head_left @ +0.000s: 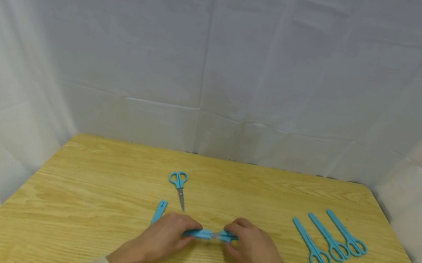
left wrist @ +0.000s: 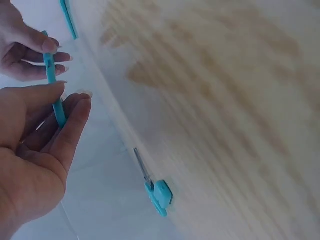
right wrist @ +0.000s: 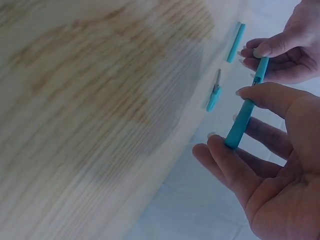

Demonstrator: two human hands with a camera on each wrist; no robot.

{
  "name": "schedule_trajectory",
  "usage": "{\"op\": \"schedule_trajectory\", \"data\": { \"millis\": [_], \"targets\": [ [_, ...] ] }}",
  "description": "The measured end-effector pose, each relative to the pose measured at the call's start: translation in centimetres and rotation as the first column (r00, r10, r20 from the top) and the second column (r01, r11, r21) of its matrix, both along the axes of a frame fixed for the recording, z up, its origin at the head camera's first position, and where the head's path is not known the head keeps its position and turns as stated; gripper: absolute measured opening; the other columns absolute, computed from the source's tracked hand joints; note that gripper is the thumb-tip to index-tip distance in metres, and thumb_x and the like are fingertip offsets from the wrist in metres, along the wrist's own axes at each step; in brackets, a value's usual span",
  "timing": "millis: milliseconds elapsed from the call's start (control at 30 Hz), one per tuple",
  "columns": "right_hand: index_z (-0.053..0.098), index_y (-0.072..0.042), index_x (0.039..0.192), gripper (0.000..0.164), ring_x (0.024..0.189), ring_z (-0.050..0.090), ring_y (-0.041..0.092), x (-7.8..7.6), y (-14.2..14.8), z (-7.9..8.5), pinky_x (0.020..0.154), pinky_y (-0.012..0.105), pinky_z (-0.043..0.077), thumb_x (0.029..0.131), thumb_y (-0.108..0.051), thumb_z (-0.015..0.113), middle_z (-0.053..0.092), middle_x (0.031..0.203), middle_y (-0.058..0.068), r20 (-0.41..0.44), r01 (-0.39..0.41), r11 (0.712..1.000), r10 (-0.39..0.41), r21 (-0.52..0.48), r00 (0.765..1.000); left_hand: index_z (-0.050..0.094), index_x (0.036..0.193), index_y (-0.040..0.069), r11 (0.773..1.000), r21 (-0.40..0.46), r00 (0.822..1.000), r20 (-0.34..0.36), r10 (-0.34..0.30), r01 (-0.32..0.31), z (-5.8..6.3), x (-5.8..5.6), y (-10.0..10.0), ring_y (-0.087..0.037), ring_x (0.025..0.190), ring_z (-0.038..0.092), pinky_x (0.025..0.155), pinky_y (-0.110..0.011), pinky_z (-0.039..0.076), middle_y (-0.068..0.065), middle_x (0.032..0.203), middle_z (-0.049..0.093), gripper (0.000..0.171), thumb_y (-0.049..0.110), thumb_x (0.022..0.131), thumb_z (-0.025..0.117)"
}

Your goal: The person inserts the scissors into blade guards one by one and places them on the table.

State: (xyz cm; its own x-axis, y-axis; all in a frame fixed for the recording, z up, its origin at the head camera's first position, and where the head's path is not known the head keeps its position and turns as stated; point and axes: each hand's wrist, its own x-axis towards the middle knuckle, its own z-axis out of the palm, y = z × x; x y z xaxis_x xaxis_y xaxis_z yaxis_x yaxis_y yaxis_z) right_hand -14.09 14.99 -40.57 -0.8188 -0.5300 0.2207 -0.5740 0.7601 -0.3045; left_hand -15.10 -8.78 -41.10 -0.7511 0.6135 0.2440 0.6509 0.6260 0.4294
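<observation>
In the head view, both hands meet at a pair of scissors (head_left: pixel 226 236) held level above the front middle of the table. My left hand (head_left: pixel 164 235) pinches its light-blue blade cover (head_left: pixel 203 233) between thumb and fingers. The blue handle end is gripped by my right hand (head_left: pixel 255 250), whose fingers hide part of the finger loops. A short stretch of metal blade shows between cover and handle. Just beyond the left hand lies a loose blue cover (head_left: pixel 159 210), its near end behind the hand. Farther back, uncovered scissors (head_left: pixel 180 185) point their blade toward me.
Three blue scissors with covered blades (head_left: pixel 303 232) (head_left: pixel 322 230) (head_left: pixel 338 225) lie side by side on the right of the wood-grain table (head_left: pixel 102 178). White sheeting (head_left: pixel 247 63) hangs behind the table and along both sides.
</observation>
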Motion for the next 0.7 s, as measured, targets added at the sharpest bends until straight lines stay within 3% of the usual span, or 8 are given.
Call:
{"op": "schedule_trajectory", "data": {
  "millis": [233, 433, 700],
  "targets": [
    [0.068, -0.005, 0.106, 0.03, 0.082, 0.064, 0.018, 0.1, -0.4, 0.0, 0.066, 0.032, 0.054, 0.08, -0.017, 0.076, 0.062, 0.101, 0.006, -0.025, 0.042, 0.998, -0.041, 0.041, 0.999, 0.071, 0.099, 0.006, 1.0, 0.019, 1.0, -0.008, -0.007, 0.007, -0.3, 0.1, 0.5, -0.012, 0.085, 0.065, 0.072, -0.025, 0.052, -0.002, 0.094, 0.071, 0.016, 0.006, 0.083, 0.072],
    [0.071, -0.01, 0.098, 0.019, 0.074, 0.06, 0.013, -0.1, -0.2, 0.0, 0.061, 0.029, 0.051, 0.08, -0.015, 0.075, 0.06, 0.094, 0.002, -0.067, 0.015, 0.998, -0.011, 0.058, 0.998, 0.07, 0.099, 0.006, 1.0, 0.012, 1.0, -0.003, -0.019, 0.019, -0.5, 0.1, 0.9, -0.008, 0.083, 0.064, 0.07, -0.021, 0.051, 0.0, 0.093, 0.07, 0.014, 0.005, 0.085, 0.07],
    [0.071, -0.011, 0.095, 0.016, 0.07, 0.059, 0.011, -0.1, -0.2, 0.0, 0.058, 0.028, 0.05, 0.08, -0.016, 0.076, 0.058, 0.09, 0.0, -0.102, -0.03, 0.996, 0.038, 0.083, 0.994, 0.068, 0.09, 0.009, 0.998, -0.043, 0.997, -0.06, -0.052, 0.05, -0.2, 0.2, 1.4, -0.005, 0.075, 0.063, 0.064, -0.018, 0.049, 0.002, 0.083, 0.069, 0.009, 0.005, 0.083, 0.071]
  ]
}}
